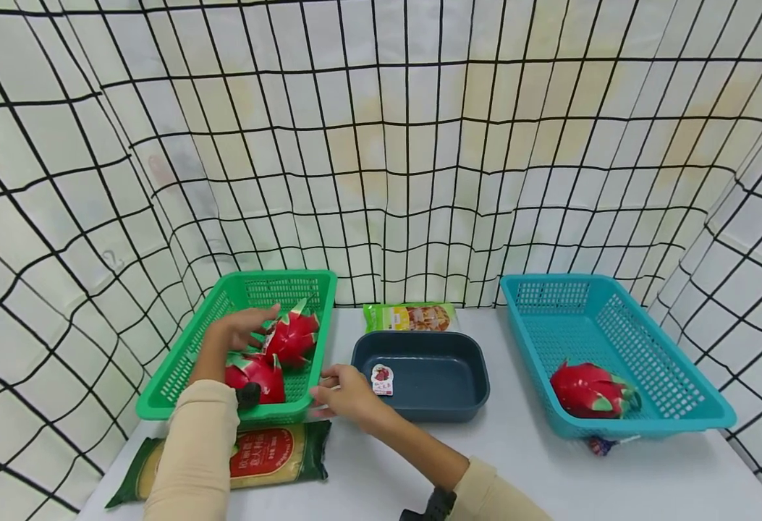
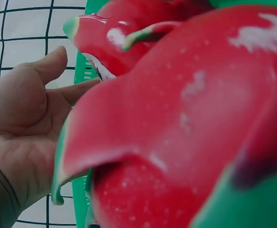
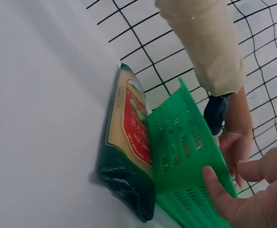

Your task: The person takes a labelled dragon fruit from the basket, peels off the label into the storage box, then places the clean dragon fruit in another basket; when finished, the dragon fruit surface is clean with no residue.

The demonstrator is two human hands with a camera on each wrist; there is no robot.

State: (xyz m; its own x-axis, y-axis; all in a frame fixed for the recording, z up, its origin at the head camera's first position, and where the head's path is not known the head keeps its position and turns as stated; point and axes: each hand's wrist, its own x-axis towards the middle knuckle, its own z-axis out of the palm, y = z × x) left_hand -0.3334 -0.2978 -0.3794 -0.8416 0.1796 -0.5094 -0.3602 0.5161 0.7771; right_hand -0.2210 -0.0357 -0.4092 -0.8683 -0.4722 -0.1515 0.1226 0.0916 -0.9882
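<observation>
In the head view, the left sleeve (image 1: 192, 441) is seen extended forward over the near side of the green basket (image 1: 330, 318), with a dark strap (image 1: 248, 396) at the cuff. The left hand (image 1: 244, 327) is bent to the right at the wrist and held above the basket, its fingers directed at the farther dragon fruit (image 1: 294, 336); the nearer dragon fruit (image 1: 257, 376) lies just beside it, both being contained in the basket. The right hand (image 1: 351, 394) is brought in from the lower right, between the basket and a dark blue tray (image 1: 442, 376), its digits placed at the basket's right rim near the front corner. A third dragon fruit (image 1: 585, 391) is noted in the blue basket (image 1: 700, 405). In the left wrist view, the left palm is turned toward the camera, the thumb raised and the fingers extended behind the large fruit in the foreground; the hand is unclosed and no fruit is seen gripped. In the right wrist view, one right digit is laid against the outer wall, another being held across the rim; whether the rim is pinched cannot be told. A green-ended bag (image 3: 131, 142) is found alongside the basket wall.
</observation>
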